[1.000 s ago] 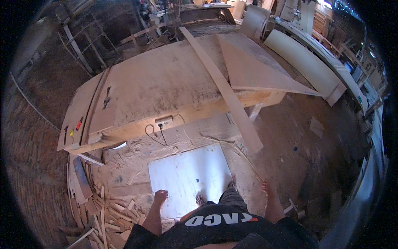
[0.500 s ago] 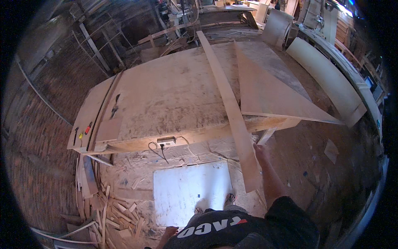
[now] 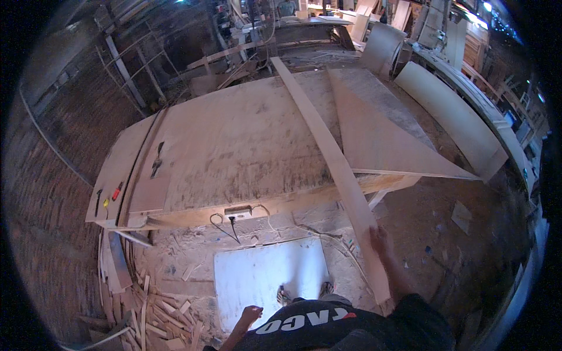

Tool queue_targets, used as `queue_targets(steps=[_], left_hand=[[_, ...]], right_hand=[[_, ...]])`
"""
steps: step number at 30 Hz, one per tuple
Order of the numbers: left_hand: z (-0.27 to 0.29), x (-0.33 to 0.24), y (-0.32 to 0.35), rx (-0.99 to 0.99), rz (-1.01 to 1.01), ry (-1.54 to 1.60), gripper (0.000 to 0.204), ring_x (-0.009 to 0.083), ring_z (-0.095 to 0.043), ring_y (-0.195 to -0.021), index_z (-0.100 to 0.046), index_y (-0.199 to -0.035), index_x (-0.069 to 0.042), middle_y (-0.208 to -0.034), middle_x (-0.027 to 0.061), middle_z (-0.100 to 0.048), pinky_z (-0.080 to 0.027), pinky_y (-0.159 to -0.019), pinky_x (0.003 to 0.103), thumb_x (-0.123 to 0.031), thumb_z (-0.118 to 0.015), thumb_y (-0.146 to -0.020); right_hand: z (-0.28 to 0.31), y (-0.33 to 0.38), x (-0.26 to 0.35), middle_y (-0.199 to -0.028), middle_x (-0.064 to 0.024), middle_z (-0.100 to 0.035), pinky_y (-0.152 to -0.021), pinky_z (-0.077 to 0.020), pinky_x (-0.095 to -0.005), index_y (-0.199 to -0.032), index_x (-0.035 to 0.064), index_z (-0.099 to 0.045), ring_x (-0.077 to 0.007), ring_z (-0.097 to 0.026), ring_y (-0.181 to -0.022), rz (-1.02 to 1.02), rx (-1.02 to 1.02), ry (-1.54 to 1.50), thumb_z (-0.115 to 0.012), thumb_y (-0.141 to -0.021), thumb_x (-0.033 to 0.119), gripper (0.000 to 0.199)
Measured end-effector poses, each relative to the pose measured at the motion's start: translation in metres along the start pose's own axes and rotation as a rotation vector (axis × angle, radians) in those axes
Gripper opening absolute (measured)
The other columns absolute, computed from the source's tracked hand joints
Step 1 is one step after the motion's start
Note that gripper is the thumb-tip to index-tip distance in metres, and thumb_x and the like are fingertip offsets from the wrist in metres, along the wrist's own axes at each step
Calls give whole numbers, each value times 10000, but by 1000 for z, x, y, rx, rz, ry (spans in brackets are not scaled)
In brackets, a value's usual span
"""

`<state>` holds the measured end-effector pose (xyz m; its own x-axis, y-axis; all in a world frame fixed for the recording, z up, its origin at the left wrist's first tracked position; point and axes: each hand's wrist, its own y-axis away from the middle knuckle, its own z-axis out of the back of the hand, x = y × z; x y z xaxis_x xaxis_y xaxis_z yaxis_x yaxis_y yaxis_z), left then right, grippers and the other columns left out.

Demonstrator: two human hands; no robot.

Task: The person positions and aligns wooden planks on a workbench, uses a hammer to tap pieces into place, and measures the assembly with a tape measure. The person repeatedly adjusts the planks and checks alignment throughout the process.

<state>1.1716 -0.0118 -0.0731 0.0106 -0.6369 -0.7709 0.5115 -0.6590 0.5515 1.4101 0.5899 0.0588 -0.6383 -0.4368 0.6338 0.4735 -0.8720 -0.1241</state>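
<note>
the right hand (image 3: pixel 380 238) had closed its grip on the long plank (image 3: pixel 328 169), half on the bench (image 3: pixel 234 152); left hand (image 3: pixel 250 315) hung empty, loosely curled.

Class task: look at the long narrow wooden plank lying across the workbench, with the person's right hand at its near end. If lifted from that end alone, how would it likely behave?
The plank is long and thin, so it would probably flex and sag. Held by the right hand at one end, its far end would likely drag across the workbench. It lies flat, so rolling seems unlikely.
</note>
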Motion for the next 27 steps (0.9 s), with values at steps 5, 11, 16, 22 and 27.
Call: queue_targets(steps=[5, 11, 16, 22, 27], left_hand=[[34, -37, -109, 129, -339, -579, 478, 230, -702, -732, -764, -954, -21, -859, 132, -759, -565, -746, 406, -475, -619, -974], [17, -228, -176, 98, -173, 146, 566, 213, -691, -711, -761, -849, -16, -767, 89, -741, -549, -728, 369, -560, -652, -964], [-11, -357, -209, 218, 143, 654, 648, 244, -684, -962, -663, -1176, -65, -1044, 104, -706, -556, -823, 406, -652, -698, -906], [-84, -400, -281, 511, 20, 930, 545, 304, -686, -1019, -601, -1258, -47, -1133, 137, -675, -585, -919, 482, -448, -758, -925], [-137, -430, -300, 415, 126, 831, 351, 325, -714, -1008, -596, -1269, -15, -1177, 151, -682, -622, -887, 477, -179, -688, -973]], right_hand=[[70, 118, 17, -955, -175, -736, -794, -549, -424, -1111, 22, -730, -331, -704, -887, -114, 47, 132, -650, -996, 335, 342], [80, 334, -60, -856, -122, -712, -725, -544, -365, -1032, 14, -735, -195, -673, -800, -209, -37, 117, -701, -972, 262, 257], [131, 394, 19, -1078, -151, -703, -811, -546, -474, -1220, 50, -677, -301, -683, -922, -645, 176, -11, -633, -981, 384, 413], [143, 394, 4, -731, -128, -751, -620, -562, -378, -975, -28, -759, -202, -711, -642, -505, -21, -61, -764, -906, 422, 455], [197, 325, -50, -839, -179, -756, -698, -570, -431, -999, -6, -762, -291, -735, -782, -543, 204, 217, -736, -904, 472, 487]])
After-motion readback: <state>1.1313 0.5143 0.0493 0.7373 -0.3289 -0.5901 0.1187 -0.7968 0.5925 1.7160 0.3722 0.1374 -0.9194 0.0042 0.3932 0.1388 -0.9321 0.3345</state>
